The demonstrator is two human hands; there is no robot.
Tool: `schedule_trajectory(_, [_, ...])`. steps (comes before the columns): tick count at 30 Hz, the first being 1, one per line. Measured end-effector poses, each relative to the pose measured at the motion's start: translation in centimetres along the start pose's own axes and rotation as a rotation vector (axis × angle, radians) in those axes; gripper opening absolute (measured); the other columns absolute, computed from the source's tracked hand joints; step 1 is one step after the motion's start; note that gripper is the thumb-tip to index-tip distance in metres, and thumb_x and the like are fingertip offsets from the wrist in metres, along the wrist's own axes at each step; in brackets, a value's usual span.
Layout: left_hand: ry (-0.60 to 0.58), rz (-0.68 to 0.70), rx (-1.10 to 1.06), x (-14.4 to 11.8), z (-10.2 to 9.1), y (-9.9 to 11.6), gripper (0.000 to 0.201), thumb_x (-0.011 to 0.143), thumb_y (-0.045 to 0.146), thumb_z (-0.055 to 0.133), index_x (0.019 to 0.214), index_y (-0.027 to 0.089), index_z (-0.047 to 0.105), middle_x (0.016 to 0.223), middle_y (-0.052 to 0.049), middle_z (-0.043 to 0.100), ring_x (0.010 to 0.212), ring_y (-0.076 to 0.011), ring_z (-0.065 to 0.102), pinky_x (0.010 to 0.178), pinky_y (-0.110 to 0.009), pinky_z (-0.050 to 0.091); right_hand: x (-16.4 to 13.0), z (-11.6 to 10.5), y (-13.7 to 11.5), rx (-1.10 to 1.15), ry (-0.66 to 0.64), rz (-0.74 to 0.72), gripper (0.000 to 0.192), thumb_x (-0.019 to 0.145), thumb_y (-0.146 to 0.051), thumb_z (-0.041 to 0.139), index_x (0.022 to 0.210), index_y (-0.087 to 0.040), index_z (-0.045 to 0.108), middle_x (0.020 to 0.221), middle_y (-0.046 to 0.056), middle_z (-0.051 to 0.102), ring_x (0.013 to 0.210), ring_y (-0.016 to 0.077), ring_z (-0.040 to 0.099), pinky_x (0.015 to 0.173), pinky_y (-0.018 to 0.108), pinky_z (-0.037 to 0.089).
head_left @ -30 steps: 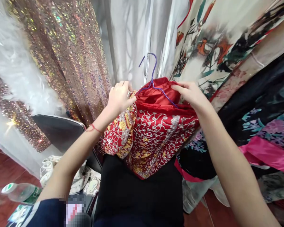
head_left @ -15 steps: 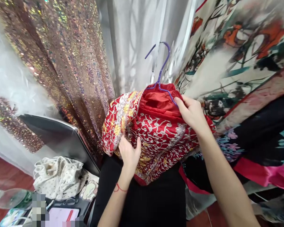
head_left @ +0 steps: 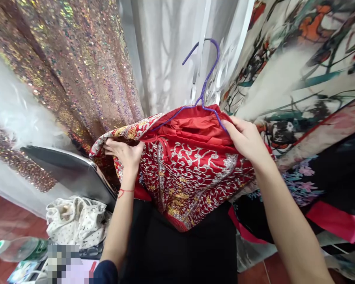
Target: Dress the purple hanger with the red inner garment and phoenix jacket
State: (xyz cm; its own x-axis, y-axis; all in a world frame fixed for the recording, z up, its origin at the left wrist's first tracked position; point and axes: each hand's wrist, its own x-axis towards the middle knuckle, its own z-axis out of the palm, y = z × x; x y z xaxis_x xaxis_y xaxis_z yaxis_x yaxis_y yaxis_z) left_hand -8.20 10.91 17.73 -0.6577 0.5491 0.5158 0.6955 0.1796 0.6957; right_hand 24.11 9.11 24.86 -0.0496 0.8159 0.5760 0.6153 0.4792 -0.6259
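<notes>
A red jacket (head_left: 195,165) with silver and gold embroidery hangs in front of me on a purple hanger (head_left: 205,85), whose arms run inside its red lining. My left hand (head_left: 122,152) grips the embroidered front edge at the left and holds it out; some fingertips are hidden behind the cloth. At the right shoulder, my right hand (head_left: 245,136) pinches the jacket's collar edge together with the end of the hanger's arm. Red cords are tied near the jacket's front opening.
A sequined cloth (head_left: 85,63) and white fluff hang at left. Below stand a dark chair back (head_left: 68,169), a polka-dot bag (head_left: 77,221) and a plastic bottle (head_left: 20,249). Printed garments (head_left: 298,71) and a black one with pink trim (head_left: 337,217) hang at right.
My left hand has moved up and left, drawing the jacket's left front outward and uncovering the hanger's left arm. My right hand stays at the right shoulder.
</notes>
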Motion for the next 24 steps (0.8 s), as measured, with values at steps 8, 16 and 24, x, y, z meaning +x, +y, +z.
schedule_trajectory(8, [0.076,0.072,-0.008,1.0,-0.6,-1.4,0.047,0.079,0.027,0.058,0.12,0.007,0.045,0.13,-0.026,0.048,0.138,-0.0455,0.032,0.117,-0.068,0.014,-0.3,-0.3,-0.6,-0.016,-0.021,0.017,0.037,0.094,-0.053,0.046,0.086,-0.024,0.069,0.08,0.003,0.064,0.087,0.0233,0.059,0.079,0.034,0.046])
schedule_trajectory(16, [-0.014,0.18,-0.035,-0.6,-1.7,-2.2,0.037,0.076,0.016,0.051,0.113,0.013,0.053,0.118,-0.019,0.056,0.123,-0.0391,0.049,0.108,-0.056,0.041,-0.2,-0.4,-0.9,-0.005,-0.066,0.009,0.037,0.094,-0.052,0.046,0.082,-0.023,0.066,0.079,0.002,0.062,0.087,0.0223,0.059,0.081,0.033,0.047])
schedule_trajectory(24, [-0.292,0.223,-0.209,0.2,-2.9,-2.6,0.038,0.076,0.012,0.049,0.114,0.014,0.055,0.102,-0.012,0.066,0.095,-0.0272,0.066,0.092,-0.041,0.052,0.0,-1.5,-1.2,0.002,-0.202,0.051,0.036,0.093,-0.051,0.048,0.086,-0.022,0.068,0.085,0.003,0.067,0.089,0.0232,0.061,0.085,0.035,0.047])
